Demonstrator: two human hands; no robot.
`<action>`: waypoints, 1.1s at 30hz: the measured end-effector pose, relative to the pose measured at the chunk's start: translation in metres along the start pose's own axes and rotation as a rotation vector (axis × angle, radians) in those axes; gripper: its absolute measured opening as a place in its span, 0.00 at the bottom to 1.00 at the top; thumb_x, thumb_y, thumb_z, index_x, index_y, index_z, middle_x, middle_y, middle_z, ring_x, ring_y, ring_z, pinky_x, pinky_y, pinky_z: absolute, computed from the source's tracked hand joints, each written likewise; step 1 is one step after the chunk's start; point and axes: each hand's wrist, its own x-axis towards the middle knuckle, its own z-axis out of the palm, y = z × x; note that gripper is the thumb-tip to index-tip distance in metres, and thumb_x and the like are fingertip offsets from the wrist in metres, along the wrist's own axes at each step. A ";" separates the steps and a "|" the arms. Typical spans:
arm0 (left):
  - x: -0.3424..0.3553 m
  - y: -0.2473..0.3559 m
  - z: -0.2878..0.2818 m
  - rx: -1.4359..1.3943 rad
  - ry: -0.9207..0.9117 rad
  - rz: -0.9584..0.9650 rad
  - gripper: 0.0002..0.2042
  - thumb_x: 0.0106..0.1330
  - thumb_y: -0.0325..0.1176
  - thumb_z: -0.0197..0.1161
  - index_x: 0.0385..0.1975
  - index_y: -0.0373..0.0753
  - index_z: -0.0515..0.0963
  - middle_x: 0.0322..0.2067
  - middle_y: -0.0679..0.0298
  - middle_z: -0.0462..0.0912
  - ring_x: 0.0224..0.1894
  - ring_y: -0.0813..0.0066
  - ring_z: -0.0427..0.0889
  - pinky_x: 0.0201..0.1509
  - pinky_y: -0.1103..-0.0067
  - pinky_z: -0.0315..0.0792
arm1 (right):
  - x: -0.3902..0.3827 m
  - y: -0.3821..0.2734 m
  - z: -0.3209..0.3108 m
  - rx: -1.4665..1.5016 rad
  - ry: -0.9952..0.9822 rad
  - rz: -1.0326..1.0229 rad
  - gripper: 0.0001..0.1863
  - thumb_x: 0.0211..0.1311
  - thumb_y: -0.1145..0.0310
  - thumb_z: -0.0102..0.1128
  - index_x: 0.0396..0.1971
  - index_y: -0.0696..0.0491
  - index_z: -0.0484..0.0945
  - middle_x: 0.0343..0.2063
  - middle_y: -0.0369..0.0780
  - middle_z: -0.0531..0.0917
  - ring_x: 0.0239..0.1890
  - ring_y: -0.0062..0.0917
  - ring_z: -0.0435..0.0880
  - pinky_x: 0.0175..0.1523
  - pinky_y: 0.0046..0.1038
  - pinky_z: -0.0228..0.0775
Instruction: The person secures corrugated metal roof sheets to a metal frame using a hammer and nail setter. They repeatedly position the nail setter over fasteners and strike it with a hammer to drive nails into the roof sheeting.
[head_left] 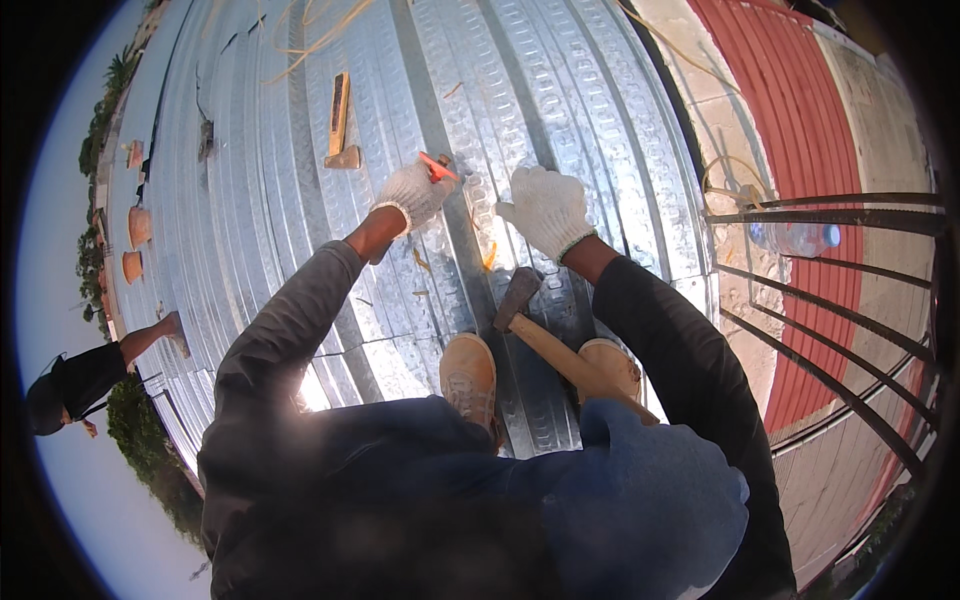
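My gloved left hand (410,195) grips a red-handled tool (434,168) with a dark metal part, above the ribbed metal sheeting (370,270). My gloved right hand (545,210) is just right of it over the sheet, open, with loosely bent fingers and nothing visible in them. A yellow strip (489,255) lies between and below my hands. A wooden-handled hammer (555,355) lies near my shoes, its head toward my hands, its far end hidden by my clothing. Another wooden-handled tool (340,125) with a metal head lies farther up the sheet.
Dark metal bars (835,315) jut along the right, over a pale ledge and red corrugated panel (815,120); a plastic bottle (790,237) is among them. Yellow cord (320,50) lies at the top. Another person (80,385) is at the left, near terracotta pots (138,226).
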 end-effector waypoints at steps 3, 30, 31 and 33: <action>-0.038 -0.028 -0.007 0.074 -0.144 0.142 0.22 0.75 0.50 0.67 0.58 0.39 0.83 0.46 0.40 0.90 0.50 0.36 0.89 0.51 0.54 0.83 | 0.007 0.001 0.031 -0.064 -0.029 -0.026 0.08 0.67 0.64 0.69 0.33 0.53 0.89 0.32 0.45 0.92 0.36 0.39 0.96 0.37 0.40 0.86; -0.092 -0.045 0.027 0.169 -0.129 0.202 0.24 0.73 0.45 0.67 0.63 0.38 0.80 0.55 0.44 0.88 0.56 0.40 0.87 0.59 0.55 0.82 | -0.016 -0.025 0.087 -0.026 -0.120 -0.383 0.07 0.63 0.65 0.69 0.38 0.49 0.88 0.39 0.41 0.88 0.44 0.36 0.92 0.45 0.42 0.83; -0.094 -0.040 0.021 0.139 -0.140 0.223 0.26 0.72 0.45 0.67 0.65 0.38 0.78 0.56 0.44 0.87 0.57 0.39 0.87 0.60 0.55 0.82 | -0.018 -0.020 0.087 0.072 -0.072 -0.383 0.09 0.63 0.65 0.70 0.41 0.50 0.89 0.40 0.41 0.88 0.45 0.37 0.91 0.47 0.42 0.83; -0.090 -0.038 0.025 0.097 -0.114 0.240 0.26 0.72 0.45 0.68 0.65 0.38 0.78 0.55 0.44 0.88 0.57 0.39 0.87 0.60 0.55 0.82 | -0.026 -0.001 0.093 0.224 0.119 -0.342 0.08 0.65 0.66 0.67 0.42 0.50 0.86 0.39 0.42 0.88 0.47 0.40 0.90 0.50 0.43 0.82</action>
